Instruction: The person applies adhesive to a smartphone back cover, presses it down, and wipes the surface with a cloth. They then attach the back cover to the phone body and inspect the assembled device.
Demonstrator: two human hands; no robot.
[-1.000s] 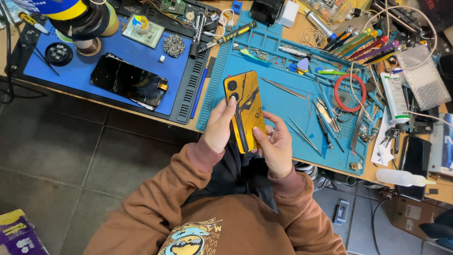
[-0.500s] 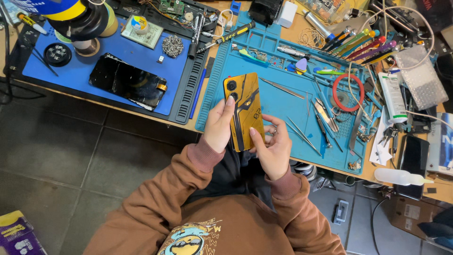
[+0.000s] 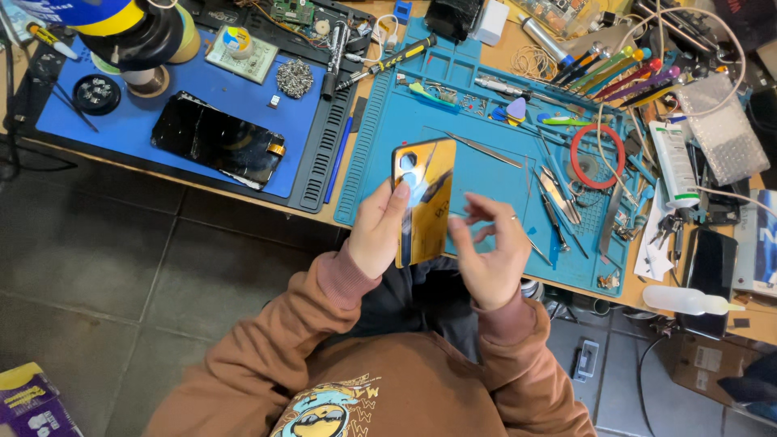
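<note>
My left hand (image 3: 376, 231) grips a phone with a shiny gold back (image 3: 424, 194), holding it upright by its left edge above the front of the teal work mat (image 3: 486, 174). The phone's camera cutouts face up near its top. Beside the phone's right edge hovers my right hand (image 3: 490, 251), fingers spread and bent, holding nothing; a ring shows on one finger. Brown sleeves cover both my arms.
A black phone screen (image 3: 217, 139) lies on the blue mat (image 3: 202, 89) at left. Tweezers (image 3: 483, 149), a red ring (image 3: 597, 156), screwdrivers (image 3: 615, 69) and small tools crowd the teal mat. A white bottle (image 3: 684, 299) lies at right, and grey floor tiles (image 3: 105, 267) show below the bench.
My right hand has let go of the phone's right edge and lifted away with fingers spread. My left hand still holds the phone, raised slightly.
</note>
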